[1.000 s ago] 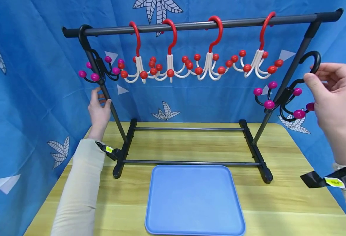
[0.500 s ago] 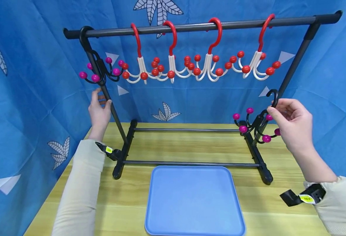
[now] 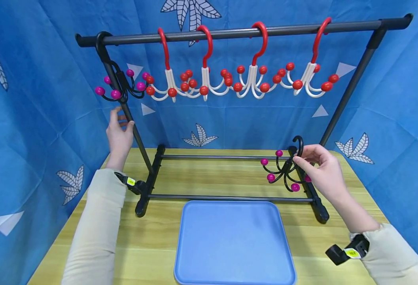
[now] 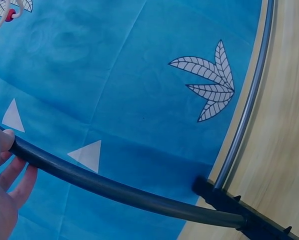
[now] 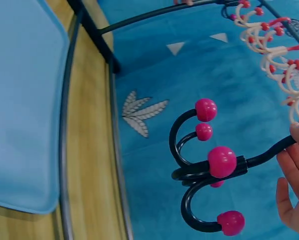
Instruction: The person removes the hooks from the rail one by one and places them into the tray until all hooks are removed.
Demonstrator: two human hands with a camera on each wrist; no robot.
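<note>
My right hand [image 3: 320, 172] pinches the stem of a black multi-arm hook hanger with pink ball tips [image 3: 287, 166], low beside the rack's right foot. In the right wrist view that hook hanger [image 5: 209, 170] lies sideways before the blue cloth, its stem between thumb and fingers. My left hand [image 3: 119, 136] holds the left post of the black rack [image 3: 137, 136], thumb in front and fingers behind; the left wrist view shows the hand [image 4: 9, 180] round the post [image 4: 114, 192]. Several white hook hangers with red balls [image 3: 253, 81] and another black-and-pink one [image 3: 122, 85] hang from the top bar.
A blue tray [image 3: 233, 241] lies on the wooden table [image 3: 148, 245] in front of the rack's lower bars [image 3: 226, 197]. Blue patterned cloth [image 3: 230, 122] hangs behind and at both sides.
My right hand has carried the black-and-pink hook hanger down and to the left, from beside the right post to near the rack's base. My left hand stays on the left post.
</note>
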